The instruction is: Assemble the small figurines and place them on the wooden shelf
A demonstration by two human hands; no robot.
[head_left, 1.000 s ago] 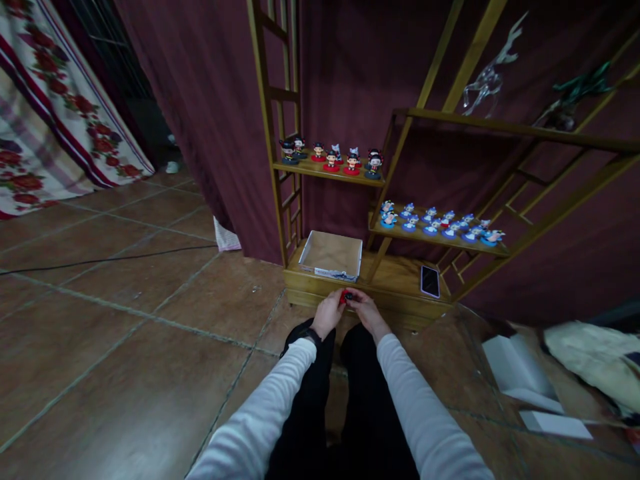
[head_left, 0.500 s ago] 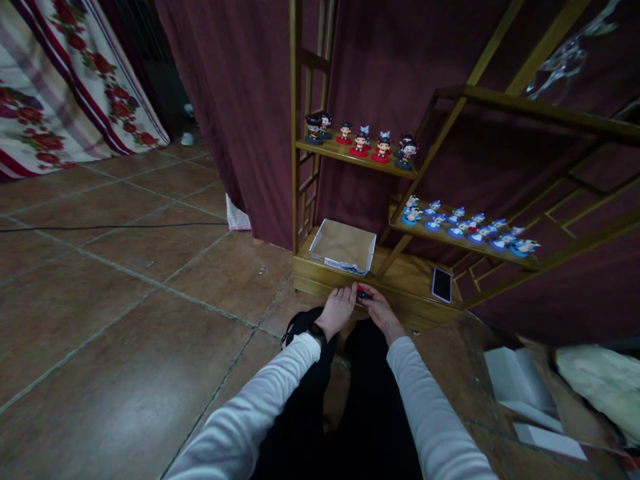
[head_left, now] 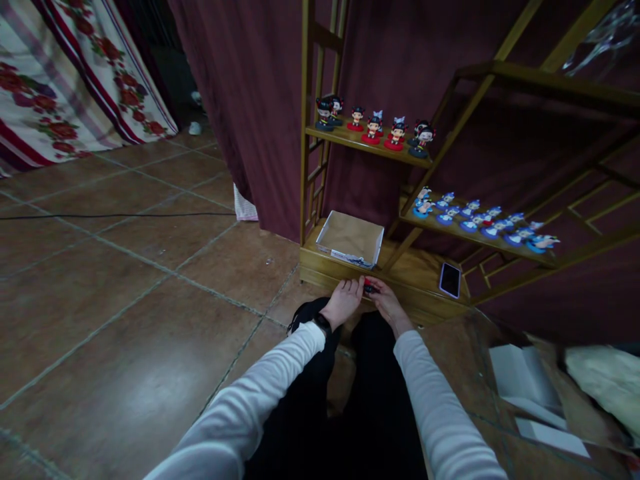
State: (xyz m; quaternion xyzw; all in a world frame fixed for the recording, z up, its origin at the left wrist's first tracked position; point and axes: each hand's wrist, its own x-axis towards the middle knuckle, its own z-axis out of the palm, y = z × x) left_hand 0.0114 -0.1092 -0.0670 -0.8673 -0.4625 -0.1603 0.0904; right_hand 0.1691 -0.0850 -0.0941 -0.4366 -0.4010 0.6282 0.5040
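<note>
Between my two hands is a small red and black figurine (head_left: 369, 287), mostly hidden by my fingers. My left hand (head_left: 344, 300) pinches it from the left, and my right hand (head_left: 387, 300) grips it from the right. Both are closed, in front of the wooden shelf's low base. Just beyond them a shallow open box (head_left: 351, 235) with a brown inside rests on that base. Red and black figurines (head_left: 373, 131) stand on the upper left shelf, and blue and white figurines (head_left: 471, 223) stand in rows on the middle shelf.
A phone (head_left: 450, 280) lies on the base at the right. White box pieces (head_left: 523, 377) and a pale bag (head_left: 603, 380) are on the floor at lower right. A dark cable (head_left: 125, 215) crosses the tiled floor at left. Dark red curtain (head_left: 250, 120) hangs behind the shelf.
My view has shifted slightly, so the shelf sits a little farther right and higher. Both hands keep hold of the small figurine in front of the base.
</note>
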